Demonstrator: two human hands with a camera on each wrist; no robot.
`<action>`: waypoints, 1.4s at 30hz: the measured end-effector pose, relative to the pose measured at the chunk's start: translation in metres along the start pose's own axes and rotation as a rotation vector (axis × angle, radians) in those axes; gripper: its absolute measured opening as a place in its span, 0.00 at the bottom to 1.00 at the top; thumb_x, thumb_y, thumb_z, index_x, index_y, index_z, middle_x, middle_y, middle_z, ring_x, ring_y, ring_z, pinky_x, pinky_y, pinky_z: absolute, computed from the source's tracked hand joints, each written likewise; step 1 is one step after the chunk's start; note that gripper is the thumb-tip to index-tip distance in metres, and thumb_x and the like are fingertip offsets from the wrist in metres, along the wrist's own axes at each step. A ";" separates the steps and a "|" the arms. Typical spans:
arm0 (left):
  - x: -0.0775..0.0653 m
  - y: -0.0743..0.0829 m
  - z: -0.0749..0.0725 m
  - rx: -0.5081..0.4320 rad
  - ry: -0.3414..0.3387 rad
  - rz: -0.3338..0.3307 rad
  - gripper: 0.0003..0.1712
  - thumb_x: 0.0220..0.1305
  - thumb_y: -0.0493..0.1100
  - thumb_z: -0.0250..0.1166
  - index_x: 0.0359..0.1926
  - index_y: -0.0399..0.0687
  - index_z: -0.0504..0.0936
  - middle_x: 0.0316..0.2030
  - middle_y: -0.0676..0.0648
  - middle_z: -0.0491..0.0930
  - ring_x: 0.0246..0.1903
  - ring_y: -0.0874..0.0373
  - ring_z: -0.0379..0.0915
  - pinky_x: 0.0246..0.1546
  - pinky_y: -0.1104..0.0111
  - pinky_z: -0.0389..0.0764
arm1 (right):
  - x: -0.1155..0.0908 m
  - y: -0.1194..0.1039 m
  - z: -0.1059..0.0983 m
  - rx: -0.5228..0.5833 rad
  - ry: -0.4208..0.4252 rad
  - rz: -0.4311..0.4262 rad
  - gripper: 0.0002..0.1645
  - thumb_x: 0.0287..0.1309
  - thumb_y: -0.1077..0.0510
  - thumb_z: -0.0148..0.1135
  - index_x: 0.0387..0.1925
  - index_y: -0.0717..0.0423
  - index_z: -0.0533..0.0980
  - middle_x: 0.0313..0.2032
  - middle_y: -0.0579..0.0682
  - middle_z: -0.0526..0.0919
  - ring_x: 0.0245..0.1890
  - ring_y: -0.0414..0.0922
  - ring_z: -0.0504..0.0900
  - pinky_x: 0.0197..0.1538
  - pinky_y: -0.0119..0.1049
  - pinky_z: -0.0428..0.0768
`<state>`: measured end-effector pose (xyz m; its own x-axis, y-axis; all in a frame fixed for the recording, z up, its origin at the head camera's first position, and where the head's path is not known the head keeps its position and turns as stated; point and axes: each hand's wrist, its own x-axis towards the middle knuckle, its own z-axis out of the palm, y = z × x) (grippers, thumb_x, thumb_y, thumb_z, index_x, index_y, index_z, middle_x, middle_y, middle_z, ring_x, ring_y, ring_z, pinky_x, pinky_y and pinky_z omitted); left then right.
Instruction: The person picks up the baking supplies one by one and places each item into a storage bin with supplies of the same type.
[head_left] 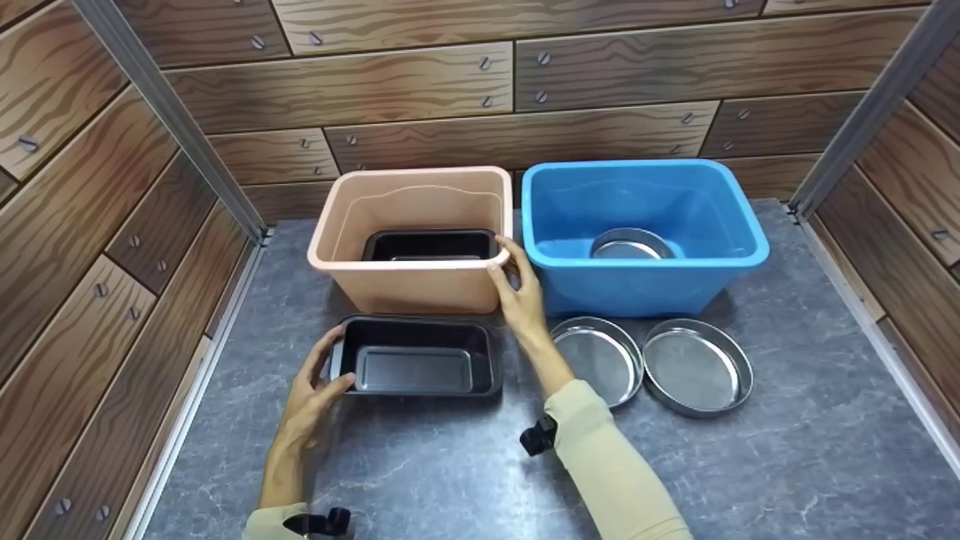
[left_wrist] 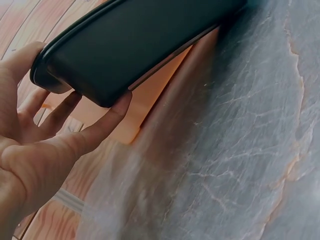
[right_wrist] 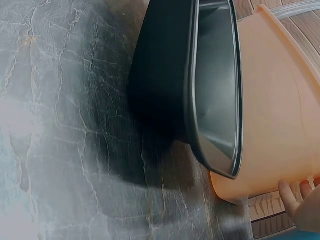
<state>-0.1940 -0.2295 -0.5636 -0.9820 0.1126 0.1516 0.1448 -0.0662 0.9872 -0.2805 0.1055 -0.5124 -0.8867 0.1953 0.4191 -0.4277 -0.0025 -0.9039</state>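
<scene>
I have the left hand [head_left: 309, 401] pinching one end of the black pan [head_left: 414, 371], holding it just above the table [head_left: 420, 465] before the peach bin [head_left: 420, 289]; the right hand [head_left: 523, 300] pinches that bin's corner, I judge to steady it.

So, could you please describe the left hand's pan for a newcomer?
Start at the peach bin, left of the blue bin. Just in front is a rectangular black pan, gripped at one end by the left hand. The similar dark pan sits inside the peach bin; this one is outside.
</scene>
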 end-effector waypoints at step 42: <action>0.019 0.082 0.017 -0.650 0.113 0.271 0.41 0.71 0.21 0.50 0.79 0.51 0.62 0.76 0.42 0.54 0.65 0.42 0.68 0.54 0.57 0.85 | 0.002 0.015 -0.004 -0.075 -0.010 0.024 0.28 0.72 0.60 0.62 0.70 0.56 0.73 0.56 0.57 0.80 0.54 0.51 0.78 0.66 0.54 0.73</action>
<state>-0.1986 -0.2159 -0.4792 -0.9333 -0.0931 0.3467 0.3187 -0.6591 0.6811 -0.2878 0.1098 -0.5259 -0.8985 0.1862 0.3975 -0.3922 0.0663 -0.9175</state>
